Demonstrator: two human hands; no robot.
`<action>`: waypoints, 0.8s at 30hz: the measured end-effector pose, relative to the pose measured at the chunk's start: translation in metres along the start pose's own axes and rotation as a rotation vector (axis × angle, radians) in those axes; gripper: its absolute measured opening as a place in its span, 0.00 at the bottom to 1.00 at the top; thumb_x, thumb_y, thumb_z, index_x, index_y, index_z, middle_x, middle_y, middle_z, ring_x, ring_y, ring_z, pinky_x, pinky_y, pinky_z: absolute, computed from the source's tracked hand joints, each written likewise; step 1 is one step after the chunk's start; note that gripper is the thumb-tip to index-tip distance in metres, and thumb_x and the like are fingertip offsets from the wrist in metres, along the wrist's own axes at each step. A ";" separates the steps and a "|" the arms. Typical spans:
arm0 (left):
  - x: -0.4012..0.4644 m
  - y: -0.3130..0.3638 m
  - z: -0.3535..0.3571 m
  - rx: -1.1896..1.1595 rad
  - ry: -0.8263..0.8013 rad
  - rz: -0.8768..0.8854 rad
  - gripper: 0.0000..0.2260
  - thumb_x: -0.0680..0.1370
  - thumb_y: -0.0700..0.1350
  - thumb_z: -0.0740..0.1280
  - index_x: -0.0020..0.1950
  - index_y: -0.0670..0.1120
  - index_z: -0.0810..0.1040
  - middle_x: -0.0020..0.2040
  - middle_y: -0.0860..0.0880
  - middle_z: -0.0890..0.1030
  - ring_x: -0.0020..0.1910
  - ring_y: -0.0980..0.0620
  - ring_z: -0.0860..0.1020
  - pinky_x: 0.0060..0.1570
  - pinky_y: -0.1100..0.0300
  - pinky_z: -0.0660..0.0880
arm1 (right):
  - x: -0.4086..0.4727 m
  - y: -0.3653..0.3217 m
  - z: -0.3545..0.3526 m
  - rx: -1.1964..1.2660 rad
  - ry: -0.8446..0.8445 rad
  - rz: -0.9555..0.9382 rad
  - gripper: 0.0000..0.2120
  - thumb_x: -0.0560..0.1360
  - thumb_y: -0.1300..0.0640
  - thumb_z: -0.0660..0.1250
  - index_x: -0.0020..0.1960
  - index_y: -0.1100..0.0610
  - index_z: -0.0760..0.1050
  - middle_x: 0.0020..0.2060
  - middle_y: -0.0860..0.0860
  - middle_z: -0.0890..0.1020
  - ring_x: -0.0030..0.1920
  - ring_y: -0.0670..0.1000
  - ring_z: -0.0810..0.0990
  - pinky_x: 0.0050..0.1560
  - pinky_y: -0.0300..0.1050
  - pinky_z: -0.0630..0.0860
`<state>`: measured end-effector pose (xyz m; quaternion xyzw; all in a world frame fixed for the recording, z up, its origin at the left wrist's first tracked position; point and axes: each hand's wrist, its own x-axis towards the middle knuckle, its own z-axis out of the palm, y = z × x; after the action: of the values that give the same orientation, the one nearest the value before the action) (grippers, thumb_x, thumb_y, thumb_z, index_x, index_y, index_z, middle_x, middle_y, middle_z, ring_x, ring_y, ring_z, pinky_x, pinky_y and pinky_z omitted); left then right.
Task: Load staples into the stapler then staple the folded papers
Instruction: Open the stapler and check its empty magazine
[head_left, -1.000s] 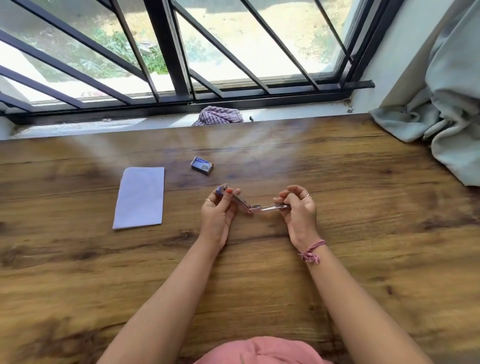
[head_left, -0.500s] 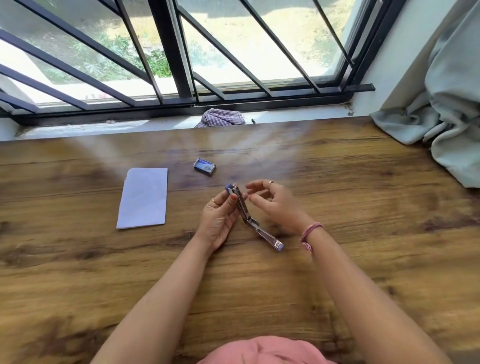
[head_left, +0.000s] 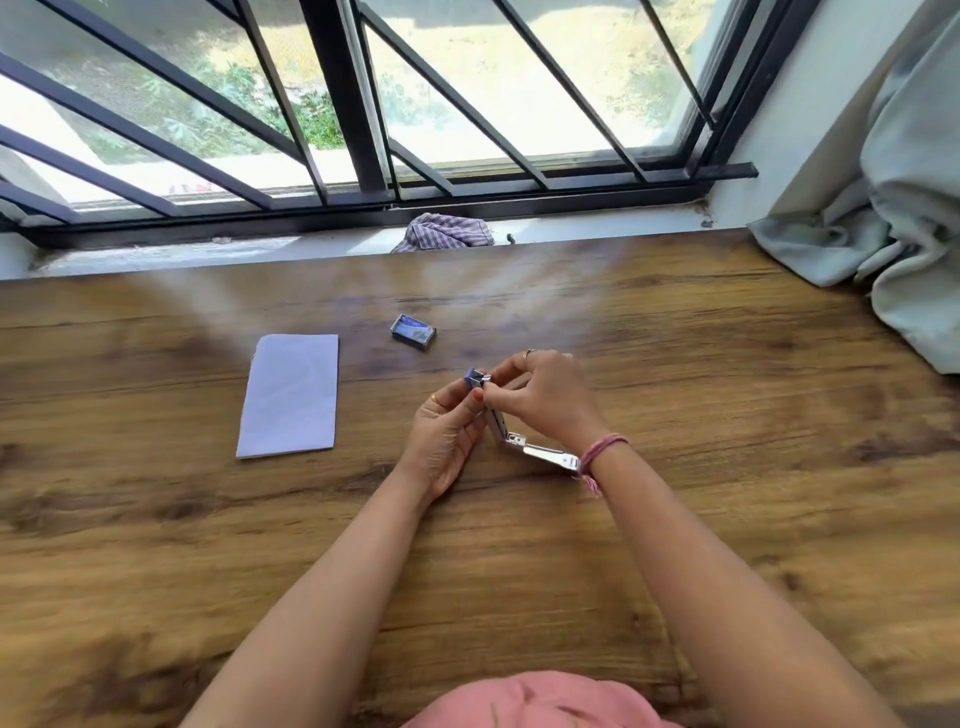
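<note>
A small metal stapler (head_left: 511, 439) with a blue end is swung wide open at the middle of the wooden table (head_left: 727, 415). My left hand (head_left: 447, 431) grips its upright blue-tipped half. My right hand (head_left: 540, 395) pinches the top of that same half; whether staples are in its fingers is hidden. The stapler's silver base lies flat under my right wrist. The folded white papers (head_left: 291, 395) lie flat to the left, apart from both hands. A small blue staple box (head_left: 413, 331) sits just beyond my hands.
A checked cloth (head_left: 447, 232) lies on the window sill behind the table. A pale curtain (head_left: 904, 197) spills onto the table's far right corner. The barred window runs along the back edge.
The stapler went from spread flat between both hands to folded, one half upright. My right hand let go of the base end and moved left onto the top of the upright half.
</note>
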<state>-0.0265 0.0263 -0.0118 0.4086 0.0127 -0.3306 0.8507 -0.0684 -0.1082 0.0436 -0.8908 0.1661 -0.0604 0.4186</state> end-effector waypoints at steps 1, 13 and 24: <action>0.000 0.000 -0.001 -0.007 0.003 0.005 0.09 0.70 0.36 0.66 0.43 0.45 0.85 0.43 0.48 0.85 0.45 0.54 0.83 0.45 0.63 0.79 | 0.000 -0.002 0.001 -0.020 0.011 -0.006 0.08 0.65 0.50 0.75 0.40 0.53 0.83 0.29 0.42 0.79 0.35 0.42 0.80 0.40 0.34 0.75; -0.001 -0.001 0.000 -0.121 0.014 0.030 0.06 0.73 0.37 0.64 0.47 0.41 0.79 0.41 0.46 0.84 0.43 0.53 0.83 0.45 0.62 0.79 | -0.007 0.008 0.017 0.153 0.119 -0.007 0.04 0.65 0.59 0.72 0.38 0.56 0.78 0.33 0.50 0.84 0.29 0.41 0.79 0.33 0.31 0.75; -0.009 -0.007 -0.008 -0.217 0.125 0.107 0.09 0.70 0.39 0.67 0.50 0.42 0.76 0.43 0.48 0.84 0.46 0.55 0.82 0.53 0.60 0.77 | -0.031 0.065 -0.010 0.291 -0.013 0.133 0.14 0.69 0.59 0.75 0.52 0.50 0.77 0.48 0.48 0.83 0.49 0.45 0.82 0.55 0.39 0.78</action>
<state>-0.0356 0.0339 -0.0186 0.3342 0.0794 -0.2552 0.9038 -0.1159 -0.1436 0.0010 -0.8081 0.2113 -0.0503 0.5475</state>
